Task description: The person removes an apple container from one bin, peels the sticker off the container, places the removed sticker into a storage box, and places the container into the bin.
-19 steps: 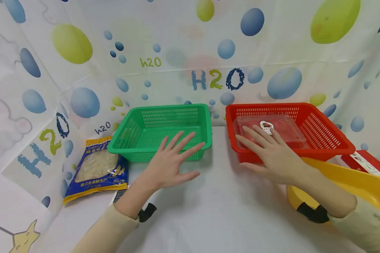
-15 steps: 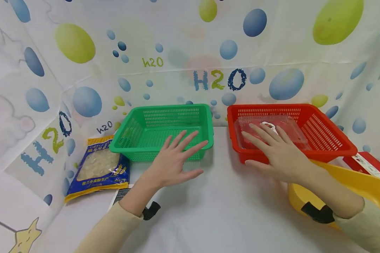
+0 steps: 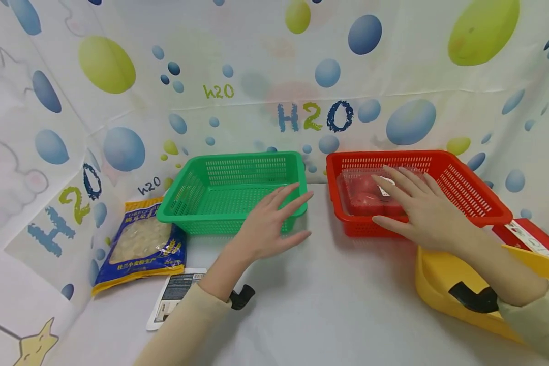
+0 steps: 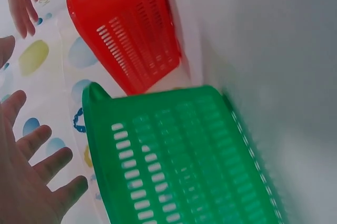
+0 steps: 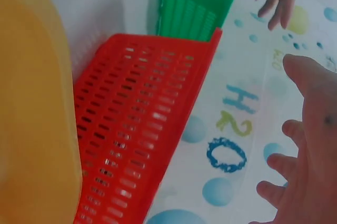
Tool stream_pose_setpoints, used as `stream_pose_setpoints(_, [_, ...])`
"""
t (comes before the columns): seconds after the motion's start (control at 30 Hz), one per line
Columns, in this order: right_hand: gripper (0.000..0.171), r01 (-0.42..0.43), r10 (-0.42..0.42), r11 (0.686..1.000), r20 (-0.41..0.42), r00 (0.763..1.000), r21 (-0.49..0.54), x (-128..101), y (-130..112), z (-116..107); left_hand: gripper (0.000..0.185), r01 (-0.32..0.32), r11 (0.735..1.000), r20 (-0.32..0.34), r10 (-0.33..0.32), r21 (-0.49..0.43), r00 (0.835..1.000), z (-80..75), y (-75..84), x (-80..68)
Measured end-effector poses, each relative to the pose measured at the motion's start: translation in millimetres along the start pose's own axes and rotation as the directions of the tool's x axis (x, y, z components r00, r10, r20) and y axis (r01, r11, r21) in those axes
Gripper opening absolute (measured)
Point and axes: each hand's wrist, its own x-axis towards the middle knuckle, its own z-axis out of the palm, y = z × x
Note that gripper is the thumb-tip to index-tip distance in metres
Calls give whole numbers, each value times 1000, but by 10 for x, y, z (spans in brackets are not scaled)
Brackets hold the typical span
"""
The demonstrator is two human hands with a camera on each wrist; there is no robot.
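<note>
The clear plastic box lay inside the red basket, partly hidden by the right hand; its small label was mostly covered by the fingers and could not be read. Red contents showed through the lid, too blurred to name. At the far right a red carton was cut off by the frame edge, its print too small to make out. A yellow tub sat near right, half hidden under the right forearm. A white printed card lay near left, text illegible.

There were two baskets: the red one and, left of it, a green basket, standing side by side with a narrow gap. One blue and yellow bag lay to the far left; its writing was too small to read. The backdrop bore "H2O" in several places.

The right hand hovered over the box with fingers straight and spread, gripping nothing; whether they touched the lid could not be told. The left hand hung at the green basket's near right corner, fingers wide apart and straight, holding nothing.
</note>
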Motion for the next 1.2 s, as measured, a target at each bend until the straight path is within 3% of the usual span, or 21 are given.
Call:
stream_pose_setpoints(0.23, [92,-84,81,993,30,996,81,52,203,-61,71,45,993,-4,-46,-109,999,154,123,182])
stream_pose_setpoints(0.4, [96,-170,162,976,68,984,136,90,344,-98,72,110,967,14,-110,-228,994,278,244,312])
stream_pose_setpoints(0.53, [102,-253,226,946,147,963,204,119,480,-115,72,177,933,54,-168,-313,984,343,362,417])
stream_pose_setpoints(0.77, [94,-291,219,888,227,949,357,196,688,-137,73,304,852,104,-288,-426,952,468,503,513])
stream_pose_setpoints(0.87, [94,-338,243,869,283,928,361,228,757,-154,72,335,813,103,-327,-477,939,523,548,535])
stream_pose_setpoints(1.03, [102,-438,295,824,389,873,359,298,891,-185,73,391,755,107,-398,-527,911,623,579,560])
stream_pose_setpoints(1.13, [103,-463,297,801,418,858,380,341,990,-187,73,414,733,123,-417,-540,900,691,570,554])
stream_pose_setpoints(1.2, [101,-471,302,788,419,857,397,361,1068,-187,71,410,728,125,-414,-549,902,735,563,549])
